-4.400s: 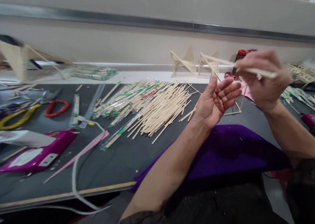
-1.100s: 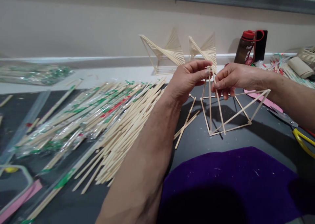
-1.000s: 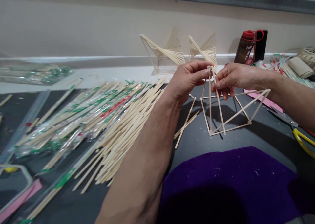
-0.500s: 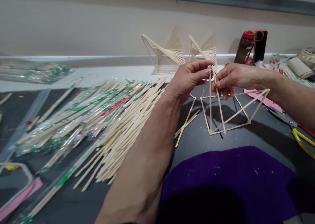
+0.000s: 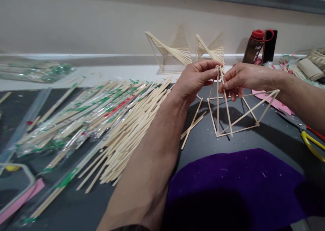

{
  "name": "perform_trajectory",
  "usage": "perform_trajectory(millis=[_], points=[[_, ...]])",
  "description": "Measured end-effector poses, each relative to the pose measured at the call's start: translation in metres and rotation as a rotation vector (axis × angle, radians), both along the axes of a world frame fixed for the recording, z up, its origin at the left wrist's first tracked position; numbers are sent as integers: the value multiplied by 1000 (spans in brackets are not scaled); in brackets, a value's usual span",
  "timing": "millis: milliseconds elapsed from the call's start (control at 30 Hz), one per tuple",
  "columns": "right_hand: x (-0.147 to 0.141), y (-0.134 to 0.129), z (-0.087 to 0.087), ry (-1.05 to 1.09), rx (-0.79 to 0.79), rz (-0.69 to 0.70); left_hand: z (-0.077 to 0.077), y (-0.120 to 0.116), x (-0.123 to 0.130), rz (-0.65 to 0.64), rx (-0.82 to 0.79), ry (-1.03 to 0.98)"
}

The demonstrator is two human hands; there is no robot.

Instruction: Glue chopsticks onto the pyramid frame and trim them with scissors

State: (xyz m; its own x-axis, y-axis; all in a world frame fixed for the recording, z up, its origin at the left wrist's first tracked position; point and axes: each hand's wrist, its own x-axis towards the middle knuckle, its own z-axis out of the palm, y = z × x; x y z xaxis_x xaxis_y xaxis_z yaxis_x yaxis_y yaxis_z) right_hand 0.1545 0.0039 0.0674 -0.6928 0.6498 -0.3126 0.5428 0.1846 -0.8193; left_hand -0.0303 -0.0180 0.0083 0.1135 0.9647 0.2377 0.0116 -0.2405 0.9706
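A frame of thin wooden sticks (image 5: 245, 129) stands on the dark table, with one peak between my hands and another at the right. My left hand (image 5: 200, 76) pinches the top of the left peak, fingers closed round the stick ends. In my right hand (image 5: 235, 82) is a single wooden stick (image 5: 228, 109), held near its upper end between thumb and fingers. That stick slants down beside the peak, its lower end close to the frame's front bottom bar. Two loose sticks (image 5: 192, 126) lie crossed to the left of the frame.
Loose sticks (image 5: 134, 132) and plastic-wrapped ones (image 5: 88, 105) spread over the left. Two finished stick models (image 5: 170, 53) stand by the wall. A red-capped bottle (image 5: 254, 48), pink paper (image 5: 274, 102) and yellow-handled scissors (image 5: 309, 143) are at right; purple cloth (image 5: 236, 176) is in front.
The view has shifted slightly. Both hands keep their hold at the frame's top, and the stick in my right hand has hardly moved.
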Motion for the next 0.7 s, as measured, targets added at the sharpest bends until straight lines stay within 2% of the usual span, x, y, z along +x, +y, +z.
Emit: perform_trajectory(millis=[400, 700], points=[[3, 6, -4, 22, 27, -5, 8, -10, 7, 45, -35, -31], [-2, 1, -1, 3, 67, -17, 15, -14, 11, 3, -61, -107]])
